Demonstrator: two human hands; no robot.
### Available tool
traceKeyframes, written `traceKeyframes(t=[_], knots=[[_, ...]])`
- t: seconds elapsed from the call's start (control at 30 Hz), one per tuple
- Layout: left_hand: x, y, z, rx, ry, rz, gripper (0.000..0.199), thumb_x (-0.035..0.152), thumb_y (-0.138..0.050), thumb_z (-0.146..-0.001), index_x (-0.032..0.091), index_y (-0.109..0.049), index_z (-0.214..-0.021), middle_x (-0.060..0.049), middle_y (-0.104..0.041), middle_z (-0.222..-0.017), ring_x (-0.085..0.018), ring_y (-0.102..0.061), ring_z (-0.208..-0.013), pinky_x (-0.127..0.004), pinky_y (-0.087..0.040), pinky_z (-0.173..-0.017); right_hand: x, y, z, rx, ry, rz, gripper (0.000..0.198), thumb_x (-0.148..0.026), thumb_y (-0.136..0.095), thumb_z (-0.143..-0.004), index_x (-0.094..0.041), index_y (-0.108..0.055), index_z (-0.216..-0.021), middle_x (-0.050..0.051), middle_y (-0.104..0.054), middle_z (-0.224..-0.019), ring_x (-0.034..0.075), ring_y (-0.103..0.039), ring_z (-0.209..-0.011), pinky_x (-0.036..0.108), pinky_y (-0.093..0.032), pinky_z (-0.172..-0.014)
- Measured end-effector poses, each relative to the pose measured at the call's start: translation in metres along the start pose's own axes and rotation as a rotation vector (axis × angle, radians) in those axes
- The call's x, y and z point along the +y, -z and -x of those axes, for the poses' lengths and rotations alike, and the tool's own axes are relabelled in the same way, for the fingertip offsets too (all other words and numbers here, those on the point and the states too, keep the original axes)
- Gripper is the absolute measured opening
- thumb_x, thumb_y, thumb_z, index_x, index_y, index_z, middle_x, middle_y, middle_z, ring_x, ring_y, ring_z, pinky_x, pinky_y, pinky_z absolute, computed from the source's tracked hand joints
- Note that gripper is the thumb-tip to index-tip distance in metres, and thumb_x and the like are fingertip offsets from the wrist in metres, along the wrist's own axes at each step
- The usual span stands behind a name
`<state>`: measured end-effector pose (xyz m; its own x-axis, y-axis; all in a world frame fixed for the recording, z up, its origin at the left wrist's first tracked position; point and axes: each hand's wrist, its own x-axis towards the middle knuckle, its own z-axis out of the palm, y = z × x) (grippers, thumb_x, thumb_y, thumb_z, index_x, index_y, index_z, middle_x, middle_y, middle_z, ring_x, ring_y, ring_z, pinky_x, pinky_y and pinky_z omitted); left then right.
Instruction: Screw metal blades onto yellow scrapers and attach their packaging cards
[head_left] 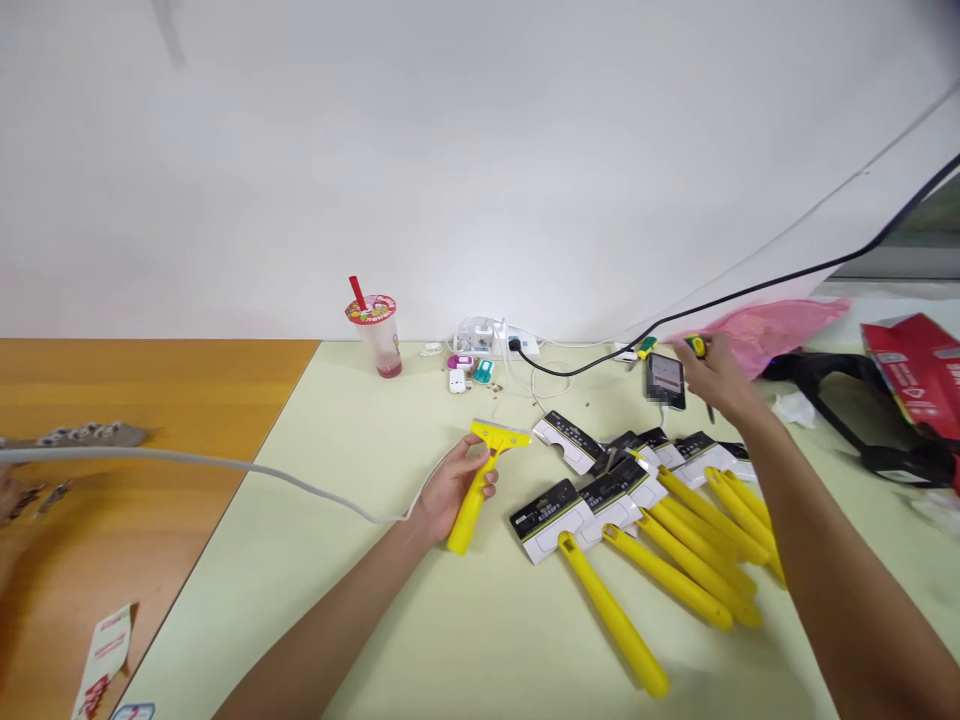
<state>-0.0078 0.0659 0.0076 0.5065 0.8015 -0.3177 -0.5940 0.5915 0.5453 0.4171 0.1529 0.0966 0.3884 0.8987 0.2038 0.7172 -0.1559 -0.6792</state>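
Observation:
My left hand [454, 490] is closed around the yellow handle of a scraper [471, 505], its wide blade end tilted up and away. At the back right, my right hand [712, 375] grips a screwdriver [696, 346] with a yellow and green handle; a dark shaft points down below the fist. Just left of that hand lie a small device with a lit screen [665, 380] and another green and yellow handled tool [646, 347]. Between my arms, several yellow handles [611, 610] lie fanned out, with black and white cards [551, 520] at their far ends.
A plastic cup [382, 345] with a red straw stands near the wall. Beside it are a power strip [491, 338] and small plugs [460, 375]. A black cable [750, 290] hangs across the right. Pink plastic [780, 330] lies behind my right hand. Another person's hand [9, 495] shows at the left edge.

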Motion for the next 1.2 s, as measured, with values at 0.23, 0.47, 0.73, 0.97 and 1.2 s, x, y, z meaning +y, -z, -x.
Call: traceKeyframes(t=[0.23,0.47,0.73,0.97,1.2], knots=[[0.003,-0.005,0.001,0.025,0.018,0.003,0.04,0.018,-0.09,-0.083,0.023,-0.061,-0.111,-0.004,-0.066,-0.114,-0.006,-0.057,-0.066,-0.019,-0.046,-0.058,-0.107,-0.011,0.053,-0.322,0.369,-0.558,0.04,-0.055,-0.078,-0.096,-0.03,-0.053,-0.115,0.003,-0.066,-0.094,0.021,-0.069,-0.085,0.039,-0.057,-0.078],[0.004,-0.006,0.001,0.041,0.025,0.011,0.039,0.018,-0.089,-0.084,0.023,-0.062,-0.112,-0.004,-0.067,-0.115,-0.006,-0.057,-0.066,-0.02,-0.047,-0.058,-0.151,-0.027,0.1,-0.443,0.506,-0.663,0.034,-0.045,-0.086,-0.094,-0.033,-0.069,-0.121,0.006,-0.077,-0.112,0.028,-0.076,-0.104,0.051,-0.066,-0.093],[0.004,-0.006,0.001,0.034,0.018,0.001,0.036,0.018,-0.087,-0.086,0.023,-0.063,-0.112,-0.004,-0.066,-0.116,-0.006,-0.057,-0.067,-0.02,-0.045,-0.059,-0.15,-0.041,0.109,-0.619,0.514,-0.606,0.026,-0.042,-0.083,-0.097,-0.032,-0.073,-0.119,0.006,-0.077,-0.116,0.026,-0.075,-0.106,0.046,-0.068,-0.091],[0.005,-0.008,0.002,0.035,0.015,-0.01,0.037,0.019,-0.088,-0.085,0.023,-0.063,-0.112,-0.004,-0.065,-0.116,-0.007,-0.055,-0.068,-0.021,-0.045,-0.06,-0.144,-0.051,0.108,-0.669,0.51,-0.552,0.024,-0.042,-0.079,-0.1,-0.034,-0.072,-0.121,0.004,-0.078,-0.12,0.025,-0.076,-0.107,0.042,-0.068,-0.094],[0.005,-0.007,0.001,0.029,0.026,-0.002,0.037,0.017,-0.085,-0.088,0.023,-0.06,-0.115,-0.004,-0.064,-0.114,-0.006,-0.054,-0.067,-0.02,-0.044,-0.06,-0.144,-0.055,0.109,-0.687,0.534,-0.545,0.027,-0.047,-0.075,-0.102,-0.029,-0.071,-0.122,0.006,-0.076,-0.123,0.024,-0.074,-0.108,0.04,-0.068,-0.092]])
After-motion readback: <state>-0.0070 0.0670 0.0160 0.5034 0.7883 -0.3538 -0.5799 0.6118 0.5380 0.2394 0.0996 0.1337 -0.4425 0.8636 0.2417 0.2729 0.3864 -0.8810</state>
